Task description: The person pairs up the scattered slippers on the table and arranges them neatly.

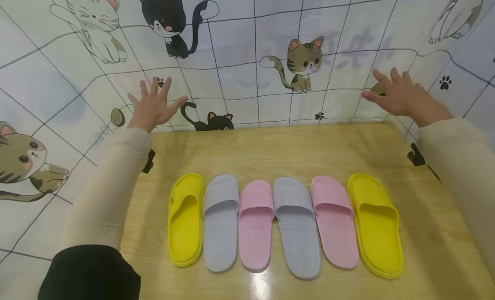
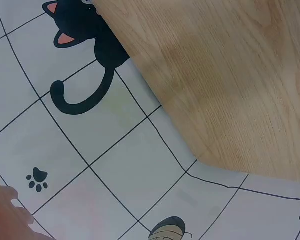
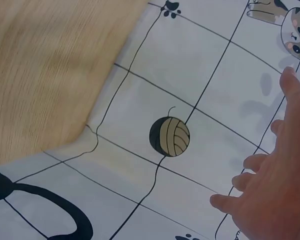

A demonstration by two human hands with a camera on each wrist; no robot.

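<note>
My left hand [image 1: 154, 106] is spread above the far left corner of the wooden table and holds nothing. On the far right, my right hand [image 1: 402, 98] also stretches out with fingers apart and nothing in it. Both are away from a row of slippers lying on the table: a yellow one [image 1: 185, 244], a grey one [image 1: 220, 244], a pink one [image 1: 255, 244], another grey one [image 1: 301, 252], another pink one [image 1: 338, 244] and another yellow one [image 1: 380, 248]. The left wrist view shows only part of the left hand [image 2: 10, 215]; the right wrist view shows the right hand [image 3: 275, 185] with its fingers extended.
The wooden table [image 1: 267, 154] has light grain and rounded far corners. Around it hangs or lies a white cloth [image 1: 239, 42] with grid lines, printed cats and paw marks. A black object [image 1: 90, 274] covers part of the left sleeve at the lower left.
</note>
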